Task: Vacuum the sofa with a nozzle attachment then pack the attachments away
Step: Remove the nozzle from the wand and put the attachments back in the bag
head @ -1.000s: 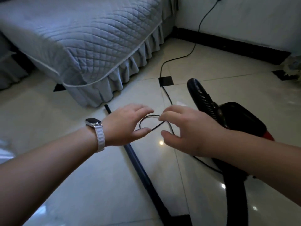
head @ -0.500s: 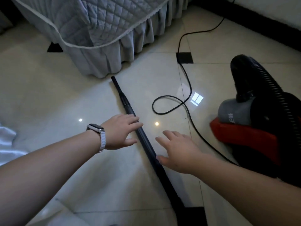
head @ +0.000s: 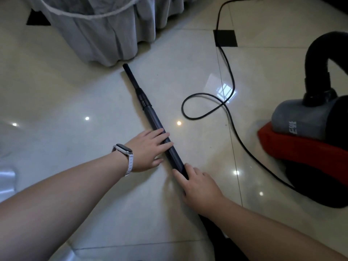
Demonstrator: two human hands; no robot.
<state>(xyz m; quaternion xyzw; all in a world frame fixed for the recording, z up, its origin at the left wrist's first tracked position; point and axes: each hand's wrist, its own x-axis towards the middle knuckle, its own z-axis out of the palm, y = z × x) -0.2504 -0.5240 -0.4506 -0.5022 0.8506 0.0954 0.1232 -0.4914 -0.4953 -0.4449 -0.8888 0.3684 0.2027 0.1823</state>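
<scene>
the tube [head: 148, 112] lies on the floor [head: 75, 102], running from 11 o'clock by the sofa skirt [head: 105, 34] toward 5. left hand [head: 148, 147] rests flat across it, fingers straight. right hand [head: 199, 185] grips it lower down. vacuum [head: 305, 140] sits at 3, cord [head: 203, 93] looped between

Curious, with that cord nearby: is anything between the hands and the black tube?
Nothing visible. The left hand and right hand both touch the tube; the cord loops on the floor to its right, clear of it.
</scene>
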